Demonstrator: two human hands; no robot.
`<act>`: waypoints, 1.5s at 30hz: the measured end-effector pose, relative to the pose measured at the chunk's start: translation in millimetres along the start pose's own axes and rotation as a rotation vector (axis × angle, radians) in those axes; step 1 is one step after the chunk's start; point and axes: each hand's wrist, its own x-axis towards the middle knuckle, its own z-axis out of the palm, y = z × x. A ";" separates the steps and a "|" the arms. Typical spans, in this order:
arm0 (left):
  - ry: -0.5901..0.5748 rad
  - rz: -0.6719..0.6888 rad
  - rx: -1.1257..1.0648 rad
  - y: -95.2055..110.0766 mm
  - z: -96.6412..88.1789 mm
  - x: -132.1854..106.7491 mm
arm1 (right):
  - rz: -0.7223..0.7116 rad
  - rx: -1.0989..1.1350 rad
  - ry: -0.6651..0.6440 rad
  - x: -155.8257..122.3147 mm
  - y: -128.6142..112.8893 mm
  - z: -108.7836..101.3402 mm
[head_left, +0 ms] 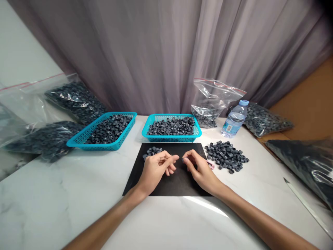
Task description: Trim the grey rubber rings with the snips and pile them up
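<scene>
My left hand (157, 168) rests on a black mat (177, 184) with its fingers curled and thumb meeting the fingertips in a loose pinch; what it holds, if anything, is hidden. My right hand (199, 170) lies beside it on the mat, fingers bent inward, with a small pink thing (210, 165) at its far side. A small heap of dark grey rings (153, 151) sits on the mat's far left corner, just beyond my left hand. A larger loose pile of the same rings (225, 156) lies on the white table to the right of the mat.
Two teal baskets (78, 141) (145, 131) full of grey rings stand behind the mat. Clear zip bags of rings lie at far left (75, 99), behind the right basket (208, 104) and at the right (262, 119). A water bottle (234, 119) stands near the loose pile. A grey curtain hangs behind.
</scene>
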 end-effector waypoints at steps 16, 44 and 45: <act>-0.144 0.015 -0.091 2.5 2.2 -1.9 | 0.042 0.205 0.070 -6.8 -8.9 -2.5; -0.514 -0.414 -0.911 17.0 8.3 -5.5 | -0.664 -0.256 0.353 -18.8 -29.0 7.9; -0.576 -0.457 -0.937 19.3 15.4 -10.2 | -0.718 -0.285 0.308 -20.2 -33.8 10.3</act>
